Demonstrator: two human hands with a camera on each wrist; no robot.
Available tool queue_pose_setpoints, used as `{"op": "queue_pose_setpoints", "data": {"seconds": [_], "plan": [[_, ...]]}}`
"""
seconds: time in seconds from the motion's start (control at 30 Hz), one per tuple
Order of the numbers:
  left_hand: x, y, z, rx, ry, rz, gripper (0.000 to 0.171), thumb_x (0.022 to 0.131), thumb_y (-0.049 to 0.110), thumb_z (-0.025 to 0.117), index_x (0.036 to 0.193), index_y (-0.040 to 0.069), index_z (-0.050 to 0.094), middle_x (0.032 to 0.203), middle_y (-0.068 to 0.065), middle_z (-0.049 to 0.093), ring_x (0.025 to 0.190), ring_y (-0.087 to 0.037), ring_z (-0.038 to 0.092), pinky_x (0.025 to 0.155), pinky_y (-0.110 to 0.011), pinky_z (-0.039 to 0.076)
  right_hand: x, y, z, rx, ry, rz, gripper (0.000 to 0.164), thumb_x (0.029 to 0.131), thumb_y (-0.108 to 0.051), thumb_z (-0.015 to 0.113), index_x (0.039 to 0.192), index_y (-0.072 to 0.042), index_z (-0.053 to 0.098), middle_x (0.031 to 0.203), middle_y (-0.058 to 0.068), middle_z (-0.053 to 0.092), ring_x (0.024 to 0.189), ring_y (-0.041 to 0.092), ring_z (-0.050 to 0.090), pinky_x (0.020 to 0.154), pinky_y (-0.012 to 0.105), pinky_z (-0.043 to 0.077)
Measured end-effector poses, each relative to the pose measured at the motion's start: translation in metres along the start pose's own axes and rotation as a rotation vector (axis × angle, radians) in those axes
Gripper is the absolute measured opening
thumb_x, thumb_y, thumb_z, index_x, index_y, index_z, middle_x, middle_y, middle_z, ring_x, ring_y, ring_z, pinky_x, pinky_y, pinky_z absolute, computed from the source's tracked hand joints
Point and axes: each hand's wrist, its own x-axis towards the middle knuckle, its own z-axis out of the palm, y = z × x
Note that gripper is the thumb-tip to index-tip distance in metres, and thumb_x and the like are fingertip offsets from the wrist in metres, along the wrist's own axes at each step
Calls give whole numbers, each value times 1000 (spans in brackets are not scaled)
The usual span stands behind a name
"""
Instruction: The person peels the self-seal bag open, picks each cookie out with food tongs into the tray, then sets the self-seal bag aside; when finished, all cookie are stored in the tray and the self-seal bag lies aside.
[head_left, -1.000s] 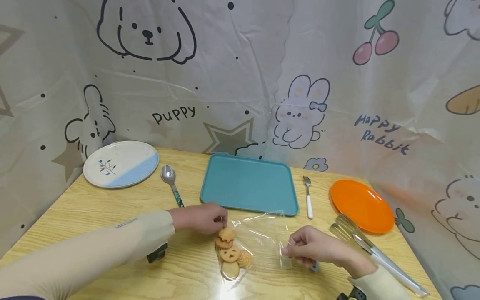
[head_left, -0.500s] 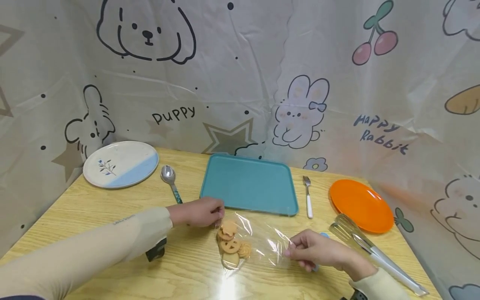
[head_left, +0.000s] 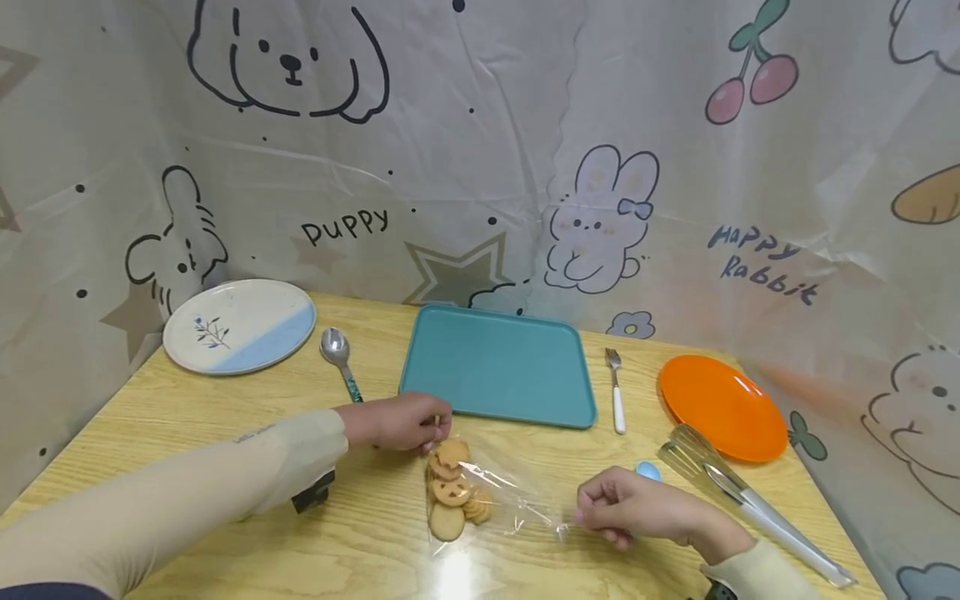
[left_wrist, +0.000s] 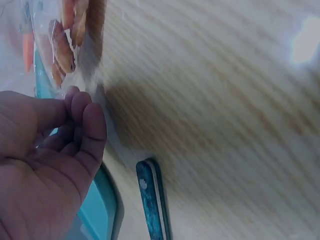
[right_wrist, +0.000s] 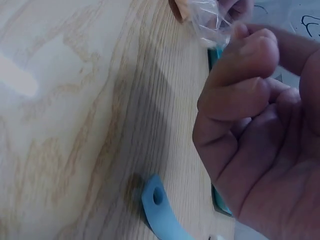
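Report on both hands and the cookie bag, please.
Left hand and right hand pinching opposite ends of clear bag. Cookies gathered inside its left end. Blue handle near right hand, seemingly not blocking.

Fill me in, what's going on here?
A person's left hand and right hand pinch opposite ends of a clear bag, its cookies gathered toward the left end. The bag is on the near side of the teal tray. A spoon lies left of the tray, a fork right.
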Motion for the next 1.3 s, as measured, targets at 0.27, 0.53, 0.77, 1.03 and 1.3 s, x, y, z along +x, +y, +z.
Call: {"op": "queue_pose_setpoints", "data": {"seconds": [0.27, 0.53, 0.77, 1.03, 1.3], "plan": [[3, 0, 2, 23, 4, 10, 14, 100, 3, 46, 90, 4, 56, 76, -8, 61, 64, -10, 53, 58, -22, 42, 0, 1, -3, -39, 28, 34, 40, 99, -22, 54, 76, 9, 45, 58, -3, 43, 46, 9, 38, 40, 32, 27], [-3, -1, 11, -156, 126, -107, 25, 87, 0, 60, 111, -3, 56, 77, -10, 64, 64, -12, 57, 61, -24, 47, 0, -4, 5, -83, 146, 101, 40, 97, -30, 59, 85, 8, 59, 65, -1, 56, 51, 8, 47, 45, 19, 37], [-5, -4, 16, -332, 136, -140, 18, 84, -6, 61, 102, -7, 62, 77, -8, 60, 68, -14, 59, 62, -29, 54, -3, -3, 10, -69, 128, 93, 43, 96, -30, 60, 77, 9, 61, 62, -1, 62, 49, 5, 53, 45, 17, 43], [-7, 2, 17, -367, 176, -159, 15, 89, -12, 50, 99, -7, 59, 70, -12, 58, 62, -17, 59, 56, -27, 49, -2, 1, 14, 41, 88, 28, 37, 96, -19, 60, 88, 17, 58, 68, -1, 63, 53, 3, 52, 50, 15, 47], [-5, -7, 16, -307, 168, -100, 18, 86, -15, 52, 99, -6, 62, 76, -11, 58, 62, -13, 55, 57, -24, 48, -8, 8, 17, 2, 30, 12, 29, 93, -12, 60, 82, 14, 54, 56, 10, 48, 48, 3, 44, 48, 14, 41]]}}
